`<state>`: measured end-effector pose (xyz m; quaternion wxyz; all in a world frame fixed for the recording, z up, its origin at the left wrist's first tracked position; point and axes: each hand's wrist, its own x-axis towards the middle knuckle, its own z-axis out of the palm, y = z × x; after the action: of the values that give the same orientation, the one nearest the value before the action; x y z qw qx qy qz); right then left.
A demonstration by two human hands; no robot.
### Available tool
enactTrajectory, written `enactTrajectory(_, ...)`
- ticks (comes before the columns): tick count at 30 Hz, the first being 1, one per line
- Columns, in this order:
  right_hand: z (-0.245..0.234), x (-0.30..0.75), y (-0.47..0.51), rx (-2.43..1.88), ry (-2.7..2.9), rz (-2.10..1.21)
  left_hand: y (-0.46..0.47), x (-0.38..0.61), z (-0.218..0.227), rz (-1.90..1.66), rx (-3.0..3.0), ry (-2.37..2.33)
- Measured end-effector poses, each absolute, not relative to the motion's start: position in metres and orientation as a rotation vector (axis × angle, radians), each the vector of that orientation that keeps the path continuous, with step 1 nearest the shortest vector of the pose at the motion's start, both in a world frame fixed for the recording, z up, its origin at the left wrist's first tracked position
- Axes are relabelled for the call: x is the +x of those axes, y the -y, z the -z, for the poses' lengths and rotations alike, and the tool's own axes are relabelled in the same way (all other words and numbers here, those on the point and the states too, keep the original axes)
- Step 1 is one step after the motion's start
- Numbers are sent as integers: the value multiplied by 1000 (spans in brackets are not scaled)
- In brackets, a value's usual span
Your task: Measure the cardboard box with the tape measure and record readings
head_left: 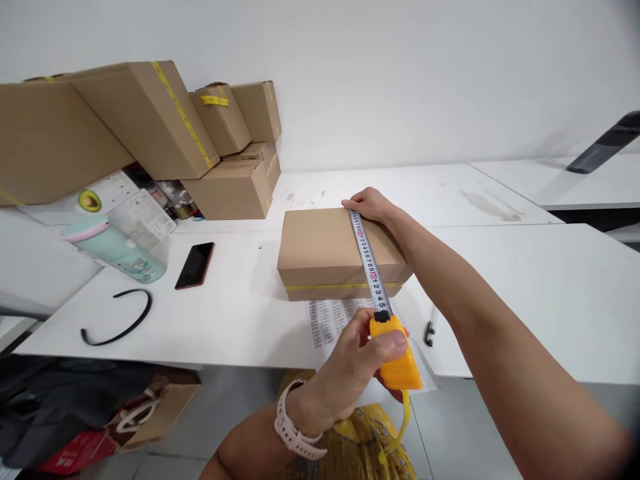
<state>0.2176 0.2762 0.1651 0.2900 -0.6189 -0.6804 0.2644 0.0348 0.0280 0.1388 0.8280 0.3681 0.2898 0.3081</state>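
A closed brown cardboard box (320, 240) with yellow tape along its near side lies on the white table. My left hand (357, 360) is wrapped round the yellow case of a tape measure (400, 363), in front of the box's near edge. The metal blade runs out from the case across the box top, with numbers in the twenties near the case. At the far edge of the box, my right hand (370, 203) pinches the blade's end against the cardboard; the blade's tip is hidden under the fingers. A printed sheet (325, 323) lies partly under the box.
Several cardboard boxes (230, 190) are stacked at the back left. Nearer are a mint-green tumbler (120, 250), a phone (195, 265) and a black headband (145, 313). A pen (430, 330) lies right of the sheet. A paper bag (167, 407) stands below the table's front edge.
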Motion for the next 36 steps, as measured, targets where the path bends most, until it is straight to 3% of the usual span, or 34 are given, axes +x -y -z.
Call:
enactTrajectory(7, -175, 230, -271, -1391, 1619, -755, -26, 19, -139, -685, 873, -624)
enactTrajectory(10, -175, 260, -247, -1245, 1360, -629, -20, -17, -133, -828, 1015, -716)
enactTrajectory(15, -146, 300, -163, -1431, 1300, -529, -41, -78, -105, -1133, 1255, -1103)
enactTrajectory(20, -117, 285, -119, -1529, 1523, -622, -81, -88, -98, -1132, 1255, -1104)
enactTrajectory(25, -146, 269, -145, -1517, 1547, -554, -109, -84, -133, -1173, 1361, -1068)
enactTrajectory(29, -172, 268, -185, -1553, 1571, -276, -137, -83, -159, -1181, 1419, -1024)
enactTrajectory(36, -176, 253, -244, -1399, 1731, 29, -113, -53, -154, -1191, 1475, -938)
